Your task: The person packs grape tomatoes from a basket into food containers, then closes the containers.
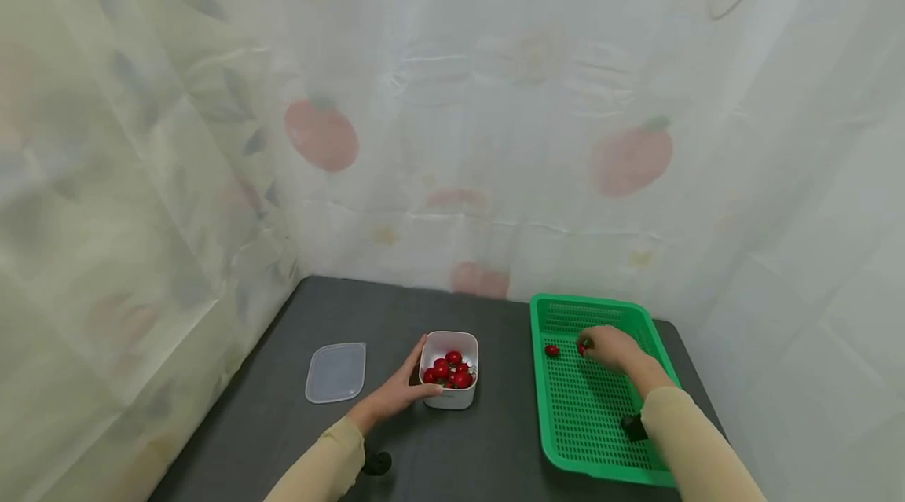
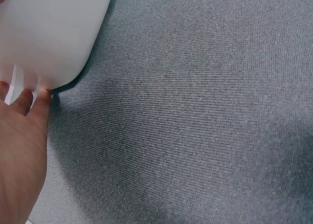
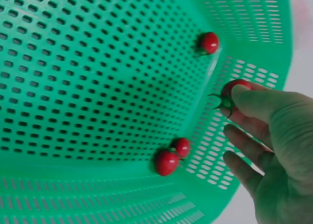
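Between thumb and fingertips, my right hand (image 1: 612, 346) pinches a red cherry tomato (image 3: 234, 91) with a green calyx, held over the far part of a green perforated basket (image 1: 576, 408). Three other cherry tomatoes show in the right wrist view: one by itself (image 3: 209, 43), and a larger one (image 3: 166, 163) beside a smaller one (image 3: 183, 147). My left hand (image 1: 397, 392) grips a small white square container (image 1: 451, 400) from its left side, thumb at the near rim and fingers along the wall. Several cherry tomatoes (image 1: 452, 373) lie inside that container.
A translucent square lid (image 1: 336, 373) lies flat on the dark grey table (image 1: 488, 455), left of the container. Patterned curtains (image 1: 495, 133) hang behind the table and along both sides. The basket stands at the table's right side, its raised rim around it.
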A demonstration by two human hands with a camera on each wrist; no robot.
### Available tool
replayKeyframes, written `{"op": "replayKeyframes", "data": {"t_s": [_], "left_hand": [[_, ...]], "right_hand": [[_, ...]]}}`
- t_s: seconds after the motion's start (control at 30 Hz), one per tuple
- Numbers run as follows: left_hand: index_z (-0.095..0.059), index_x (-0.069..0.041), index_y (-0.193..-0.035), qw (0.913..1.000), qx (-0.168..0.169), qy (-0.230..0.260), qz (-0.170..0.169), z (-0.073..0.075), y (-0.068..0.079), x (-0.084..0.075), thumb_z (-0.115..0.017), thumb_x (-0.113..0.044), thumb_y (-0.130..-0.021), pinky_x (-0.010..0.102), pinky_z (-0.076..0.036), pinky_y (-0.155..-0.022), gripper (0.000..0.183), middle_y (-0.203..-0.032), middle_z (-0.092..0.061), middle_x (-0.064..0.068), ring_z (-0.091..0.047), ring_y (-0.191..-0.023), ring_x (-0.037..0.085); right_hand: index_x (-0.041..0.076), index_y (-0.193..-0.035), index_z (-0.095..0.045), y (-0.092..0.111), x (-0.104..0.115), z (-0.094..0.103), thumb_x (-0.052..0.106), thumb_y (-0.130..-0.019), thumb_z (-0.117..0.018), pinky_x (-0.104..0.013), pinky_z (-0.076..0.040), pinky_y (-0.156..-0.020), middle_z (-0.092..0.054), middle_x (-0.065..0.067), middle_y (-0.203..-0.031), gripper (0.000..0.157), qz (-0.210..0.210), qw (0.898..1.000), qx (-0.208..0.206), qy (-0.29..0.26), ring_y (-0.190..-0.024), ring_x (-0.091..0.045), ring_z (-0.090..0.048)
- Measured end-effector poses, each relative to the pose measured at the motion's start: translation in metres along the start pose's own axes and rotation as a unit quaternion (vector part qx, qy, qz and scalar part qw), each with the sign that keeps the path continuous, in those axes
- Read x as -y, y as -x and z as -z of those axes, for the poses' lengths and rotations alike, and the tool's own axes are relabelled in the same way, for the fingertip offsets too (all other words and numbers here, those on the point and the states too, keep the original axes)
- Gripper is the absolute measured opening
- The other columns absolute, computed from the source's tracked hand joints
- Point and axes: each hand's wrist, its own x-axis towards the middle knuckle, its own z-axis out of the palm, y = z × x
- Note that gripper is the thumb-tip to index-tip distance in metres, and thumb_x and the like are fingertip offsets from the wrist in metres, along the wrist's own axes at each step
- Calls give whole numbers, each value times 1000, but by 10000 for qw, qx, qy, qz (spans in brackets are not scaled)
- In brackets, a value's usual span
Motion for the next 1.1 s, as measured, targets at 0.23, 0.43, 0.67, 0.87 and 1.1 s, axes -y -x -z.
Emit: {"op": "replayKeyframes", "data": {"t_s": [0.23, 0.43, 0.67, 0.87, 1.1], "left_hand": [[3, -23, -166, 9999, -97, -104, 9, 2, -2, -1, -74, -23, -95, 61, -22, -117, 104, -169, -9, 16, -16, -152, 40], [3, -24, -166, 9999, -62, 127, -40, 2, -2, 0, -73, -20, -96, 58, -25, -118, 103, -169, -9, 17, -17, -152, 39], [3, -23, -166, 9999, -75, 117, 4, 3, -1, -2, -75, -24, -95, 58, -24, -118, 105, -169, -9, 18, -17, -152, 40], [4, -21, -166, 9999, -55, 68, -58, 3, -2, -3, -75, -28, -94, 59, -24, -117, 107, -169, -9, 17, -16, -153, 40], [3, -23, -166, 10000, -61, 47, -60, 3, -2, -3, -75, -29, -94, 60, -23, -117, 107, -169, -10, 17, -16, -153, 40]], "right_hand": [[6, -122, -70, -2, 13, 18, 8, -99, -66, -53, -54, -86, -70, -12, -114, 24, 456, 9982, -351, -154, -108, -36, -65], [10, -126, -70, -9, 26, 26, 8, -100, -65, -52, -53, -89, -70, -7, -117, 26, 527, 9971, -404, -374, -112, -32, -64], [13, -127, -71, -20, 50, 30, 9, -101, -63, -50, -53, -91, -71, -2, -118, 27, 693, 9949, -338, -654, -115, -29, -63], [17, -128, -71, -31, 76, 25, 12, -101, -65, -44, -52, -86, -69, 4, -115, 28, 774, 9945, -264, -656, -112, -24, -59], [19, -127, -72, -46, 105, 19, 13, -102, -65, -40, -52, -83, -69, 6, -114, 27, 1130, 9907, -164, -738, -104, -19, -60]]}}
